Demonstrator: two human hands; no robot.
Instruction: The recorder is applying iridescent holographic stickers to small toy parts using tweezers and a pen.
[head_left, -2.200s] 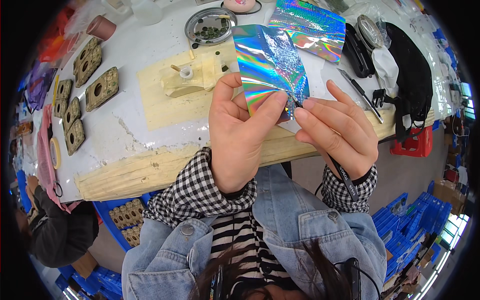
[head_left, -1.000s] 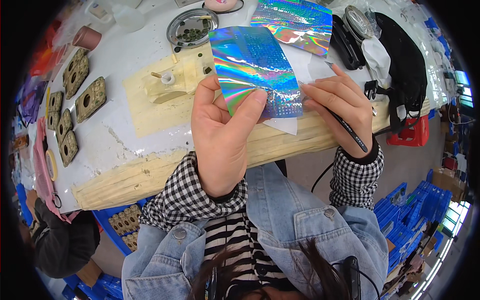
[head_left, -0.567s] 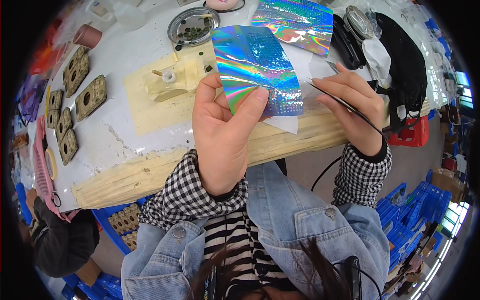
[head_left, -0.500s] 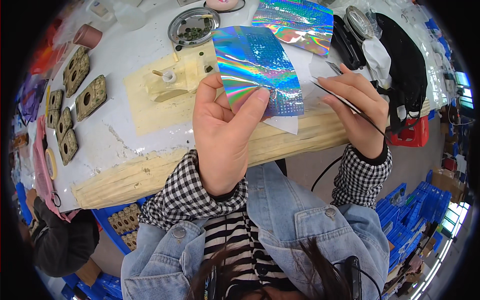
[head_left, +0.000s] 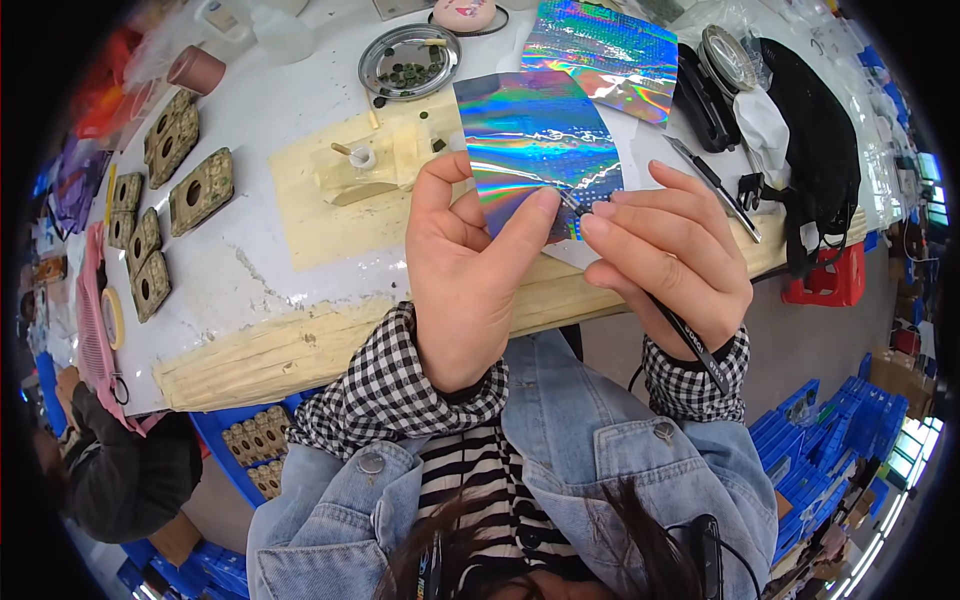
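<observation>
My left hand (head_left: 470, 270) is closed on a shiny holographic sheet (head_left: 530, 125), thumb on its front near the lower edge. Rows of small raised squares or dots cover part of the sheet. With my right hand (head_left: 680, 260) I grip slim black tweezers (head_left: 685, 325). Their metal tip meets the sheet's lower right part, beside my left thumb; whether it pinches anything is too small to tell. Behind lies a second holographic sheet (head_left: 610, 60). To the left, a white piece with a thin stick (head_left: 360, 156) in it rests on a tape-covered block (head_left: 375, 185).
Several patterned pieces with round holes (head_left: 200, 192) lie at left. A round metal dish (head_left: 410, 62) holds small dark green bits. At right are a craft knife (head_left: 715, 188), a black stapler-like tool (head_left: 708, 105) and a black cloth item (head_left: 810, 130). Another person's dark sleeve (head_left: 135, 475) shows at left.
My right hand has moved left and down, bringing the tweezers' tip from beside the sheet onto it. The craft knife on the table is now uncovered. The view has shifted slightly.
</observation>
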